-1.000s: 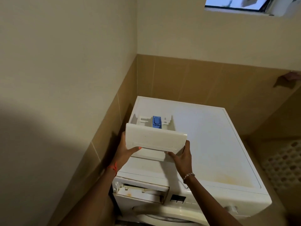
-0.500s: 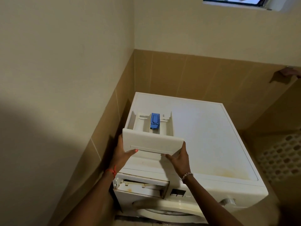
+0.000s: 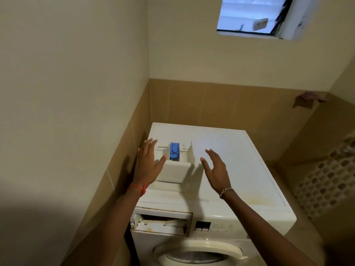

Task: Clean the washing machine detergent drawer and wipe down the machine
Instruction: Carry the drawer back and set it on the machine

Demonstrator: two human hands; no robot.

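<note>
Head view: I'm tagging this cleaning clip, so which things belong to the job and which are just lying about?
Job: detergent drawer, resting on the washing machine; blue insert inside it; empty drawer slot.
Lying about: window; perforated basket; wall fixture.

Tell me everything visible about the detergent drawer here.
The drawer is white plastic, a plain front panel facing the camera and open compartments behind it, with a blue insert in the middle one. It is out of its slot and sits upright on the washer top along its left side. The left hand hovers open over its left edge; contact cannot be told. The right hand is open, apart on its right.
</note>
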